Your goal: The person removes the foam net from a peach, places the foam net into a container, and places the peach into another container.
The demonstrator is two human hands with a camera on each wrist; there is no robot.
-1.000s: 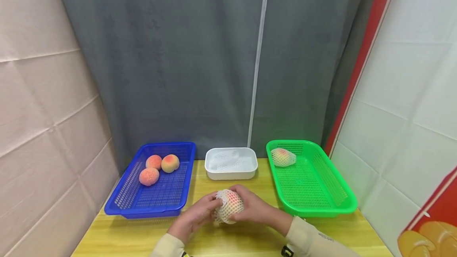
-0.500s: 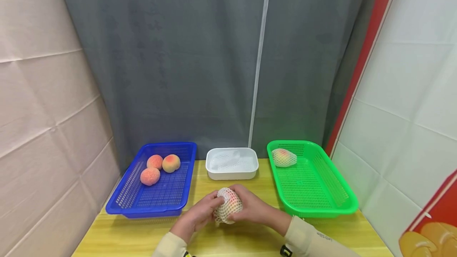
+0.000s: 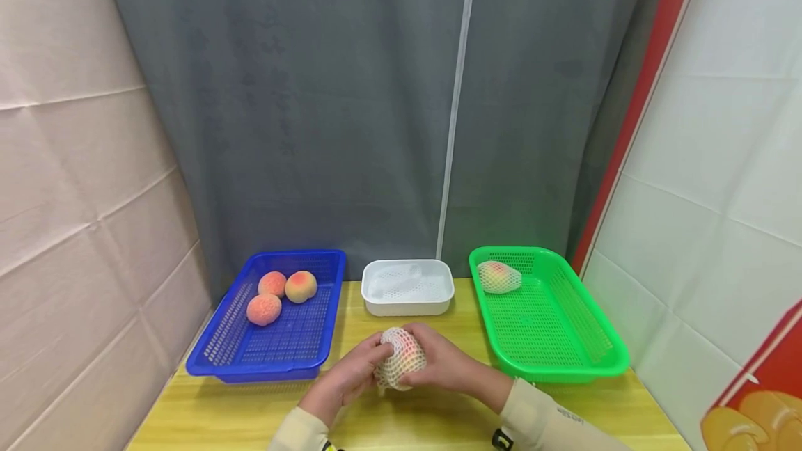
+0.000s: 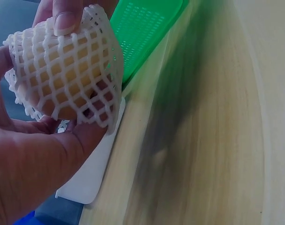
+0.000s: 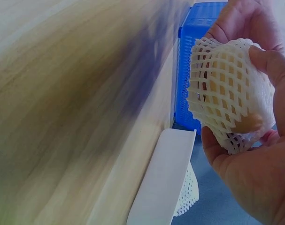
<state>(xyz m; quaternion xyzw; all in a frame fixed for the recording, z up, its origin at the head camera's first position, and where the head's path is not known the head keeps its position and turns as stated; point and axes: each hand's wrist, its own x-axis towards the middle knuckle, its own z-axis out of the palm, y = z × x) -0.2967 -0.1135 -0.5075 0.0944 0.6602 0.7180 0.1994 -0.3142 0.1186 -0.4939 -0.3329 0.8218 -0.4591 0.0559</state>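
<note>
A peach (image 3: 410, 355) wrapped in a white foam net (image 3: 392, 369) is held between both hands above the front of the table. My left hand (image 3: 351, 374) grips its left side, the thumb lying over the mesh. From the right, my right hand (image 3: 447, 362) holds the fruit with curled fingers and thumb. In the left wrist view the net (image 4: 62, 65) covers most of the yellowish fruit, its loose edge around the left fingers. The right wrist view shows a bare patch of peach (image 5: 248, 123) beside the net's edge.
On the left, a blue basket (image 3: 326, 339) holds three peaches (image 3: 263, 310). A white tray (image 3: 407, 308) with foam nets (image 3: 401, 282) stands at the back middle. The green basket (image 3: 610, 357) on the right contains one netted peach (image 3: 498, 277). A grey curtain (image 3: 313, 103) hangs behind.
The net has shifted slightly over the peach, covering more of its left and upper side. Both hands stay nearly in place.
</note>
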